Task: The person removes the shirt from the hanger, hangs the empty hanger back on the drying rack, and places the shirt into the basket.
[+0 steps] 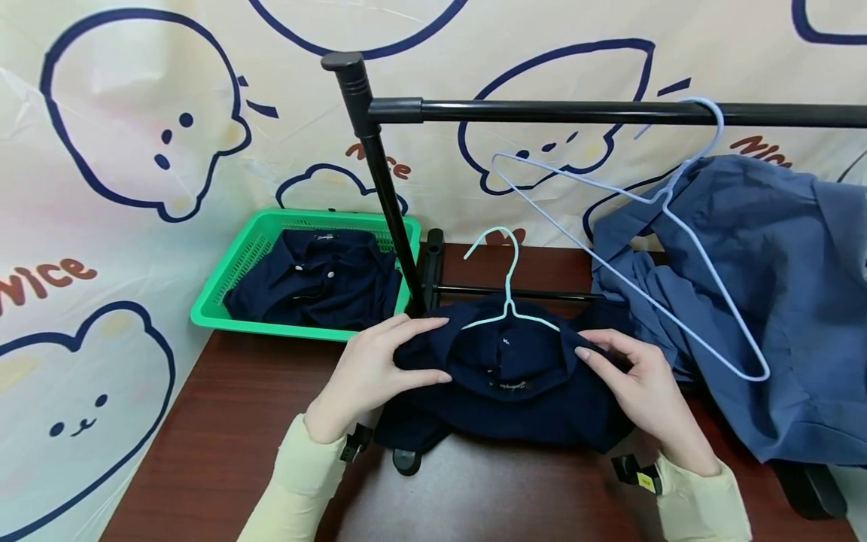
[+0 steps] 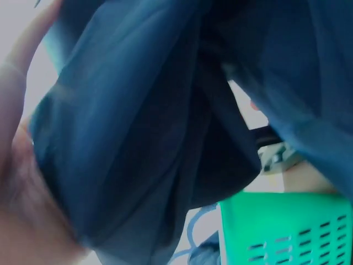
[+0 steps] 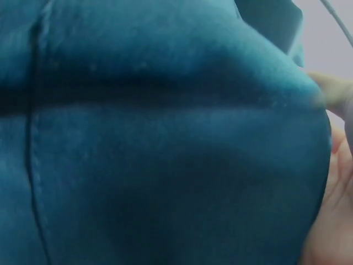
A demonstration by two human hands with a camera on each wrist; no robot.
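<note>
A dark navy shirt (image 1: 515, 418) hangs bunched on a pale mint hanger (image 1: 511, 282), its open collar toward me and the hanger's hook sticking up. My left hand (image 1: 368, 369) grips the shirt's left shoulder between thumb and fingers. On the other side, my right hand (image 1: 642, 385) pinches the fabric by the collar, thumb on top. Navy cloth (image 2: 132, 138) fills much of the left wrist view, and in the right wrist view the cloth (image 3: 182, 176) hides most of the right fingers. The ends of the hanger are covered by the shirt.
A black rack's rail (image 1: 542, 111) crosses above the brown table (image 1: 271, 421). From it hangs a light blue hanger (image 1: 704, 260), beside a blue-grey garment (image 1: 779, 316). Left of the rack post, a green basket (image 1: 210, 312) holds a folded navy shirt (image 1: 318, 278).
</note>
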